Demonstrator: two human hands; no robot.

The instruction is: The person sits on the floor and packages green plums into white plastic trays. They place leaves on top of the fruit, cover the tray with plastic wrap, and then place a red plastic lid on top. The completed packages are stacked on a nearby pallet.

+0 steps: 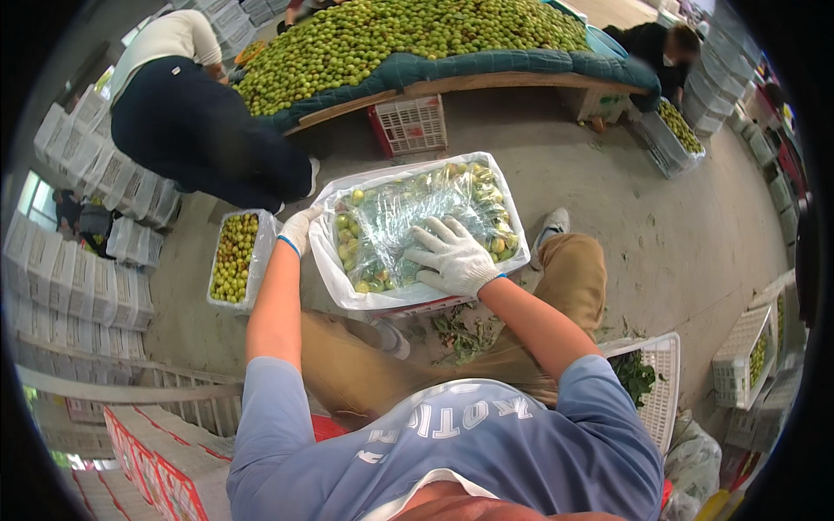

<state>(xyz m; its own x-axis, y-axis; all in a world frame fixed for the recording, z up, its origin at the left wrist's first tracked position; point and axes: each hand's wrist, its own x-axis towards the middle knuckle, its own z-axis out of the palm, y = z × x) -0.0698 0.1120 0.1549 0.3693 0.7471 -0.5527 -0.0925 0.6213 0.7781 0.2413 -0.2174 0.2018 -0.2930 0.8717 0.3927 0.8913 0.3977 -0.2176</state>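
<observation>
Before me stands a crate with a white plastic liner [332, 286] folded over its rim. Green-yellow round fruit [347, 238] fills it, partly covered by a sheet of clear plastic film [397, 211]. My right hand [454, 259], in a white knit glove with a blue cuff, lies flat on the film with its fingers spread. At the crate's left edge, my left hand [299, 230], gloved the same way, grips the lined rim; its fingertips are partly hidden. Part of the fruit at the crate's near left shows past the film.
A fruit heap [417, 39] covers a quilt-edged table ahead. A smaller fruit-filled crate [234, 260] sits left, near a bending person [195, 124]. Another person [658, 58] works far right beside a lined crate [671, 140]. Stacked crates [71, 267] line the left; a leaf-filled basket [658, 391] stands right.
</observation>
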